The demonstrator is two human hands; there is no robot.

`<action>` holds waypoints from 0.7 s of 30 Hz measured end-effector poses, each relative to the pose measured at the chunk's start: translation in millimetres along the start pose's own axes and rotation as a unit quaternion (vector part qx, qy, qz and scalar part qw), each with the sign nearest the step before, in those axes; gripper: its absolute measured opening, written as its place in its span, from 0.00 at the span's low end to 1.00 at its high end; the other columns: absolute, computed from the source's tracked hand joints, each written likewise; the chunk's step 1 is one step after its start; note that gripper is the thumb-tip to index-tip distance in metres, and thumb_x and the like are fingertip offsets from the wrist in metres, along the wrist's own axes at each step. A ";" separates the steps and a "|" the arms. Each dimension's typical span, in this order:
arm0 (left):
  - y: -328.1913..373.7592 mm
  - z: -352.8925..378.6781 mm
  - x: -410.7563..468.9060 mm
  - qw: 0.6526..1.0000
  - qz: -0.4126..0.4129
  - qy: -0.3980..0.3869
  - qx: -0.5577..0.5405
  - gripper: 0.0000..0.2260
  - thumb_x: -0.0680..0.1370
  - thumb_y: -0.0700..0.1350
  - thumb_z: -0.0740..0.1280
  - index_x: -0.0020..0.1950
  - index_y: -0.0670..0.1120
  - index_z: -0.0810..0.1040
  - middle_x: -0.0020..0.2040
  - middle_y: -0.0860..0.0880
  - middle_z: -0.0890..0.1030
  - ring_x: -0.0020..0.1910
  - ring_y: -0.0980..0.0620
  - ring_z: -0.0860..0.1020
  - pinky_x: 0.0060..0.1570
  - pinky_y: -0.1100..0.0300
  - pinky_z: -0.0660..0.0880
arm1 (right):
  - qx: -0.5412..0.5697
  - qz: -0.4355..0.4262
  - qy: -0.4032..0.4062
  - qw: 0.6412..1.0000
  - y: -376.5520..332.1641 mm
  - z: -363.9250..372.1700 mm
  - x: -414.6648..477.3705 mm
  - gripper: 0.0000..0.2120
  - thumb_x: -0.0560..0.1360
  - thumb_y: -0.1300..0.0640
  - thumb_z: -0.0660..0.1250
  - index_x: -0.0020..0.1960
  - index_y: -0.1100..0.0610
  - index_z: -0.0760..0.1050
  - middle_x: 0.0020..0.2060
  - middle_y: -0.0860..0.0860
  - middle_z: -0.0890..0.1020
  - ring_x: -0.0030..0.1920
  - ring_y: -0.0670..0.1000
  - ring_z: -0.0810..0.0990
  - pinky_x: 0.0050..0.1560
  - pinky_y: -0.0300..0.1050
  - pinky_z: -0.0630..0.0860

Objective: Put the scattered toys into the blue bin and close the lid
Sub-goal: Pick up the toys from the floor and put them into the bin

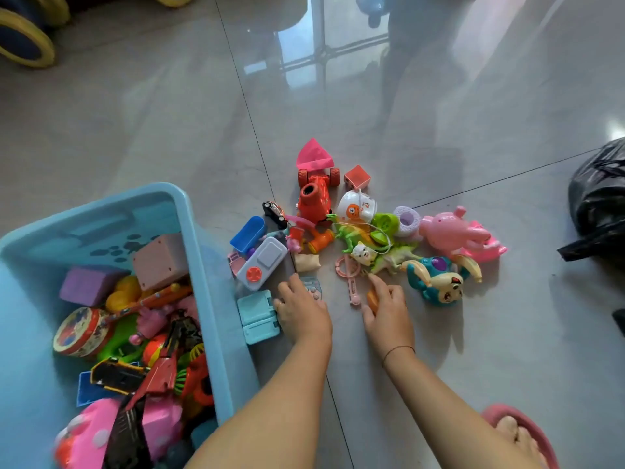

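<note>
A: Toy pile (368,228) heaped on the glossy grey tile floor (169,130), just right of the blue bin (203,265), which is open and half full.

B: Left hand (302,313) lies spread on a small blue toy (313,287); right hand (389,309) curls around an orange piece (372,299). Black bag (598,201) far right.

Blue bin (209,282): light blue plastic, open-topped, on tiled floor at lower left, already holding many toys: purple block (88,285), pinkish cube (161,259), round tin drum (79,330), pink items.

Scattered toys lie in a cluster just right of bin: red car (316,194), pink pig (451,230), blue-and-cream monkey (439,280), green dinosaur (351,233), white game console (262,264), teal case (258,316) touching bin wall. Small orange piece (372,298), possibly a carrot; mostly hidden.
</note>
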State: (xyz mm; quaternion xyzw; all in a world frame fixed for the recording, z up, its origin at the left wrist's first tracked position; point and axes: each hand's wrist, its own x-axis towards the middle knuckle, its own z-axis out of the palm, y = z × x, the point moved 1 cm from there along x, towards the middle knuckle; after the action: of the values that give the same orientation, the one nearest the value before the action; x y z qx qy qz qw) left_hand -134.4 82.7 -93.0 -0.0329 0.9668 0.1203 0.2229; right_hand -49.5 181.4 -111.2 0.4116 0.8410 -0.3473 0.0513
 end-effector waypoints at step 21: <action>-158.8 -207.7 -115.7 0.909 -0.084 0.335 -0.232 0.30 0.69 0.42 0.73 0.69 0.43 0.68 0.68 0.39 0.70 0.64 0.35 0.67 0.59 0.42 0.67 | 0.257 -0.275 -0.091 0.922 -221.1 -35.1 -197.1 0.26 0.75 0.53 0.63 0.71 0.46 0.59 0.61 0.46 0.69 0.62 0.43 0.68 0.67 0.41 0.67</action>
State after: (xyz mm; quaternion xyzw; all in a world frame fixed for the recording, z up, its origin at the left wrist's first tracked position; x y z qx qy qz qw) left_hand -99.7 -121.3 104.2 -0.2035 0.9232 0.3038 -0.1183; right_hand -74.2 -18.9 108.4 0.1298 0.7947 -0.5879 -0.0773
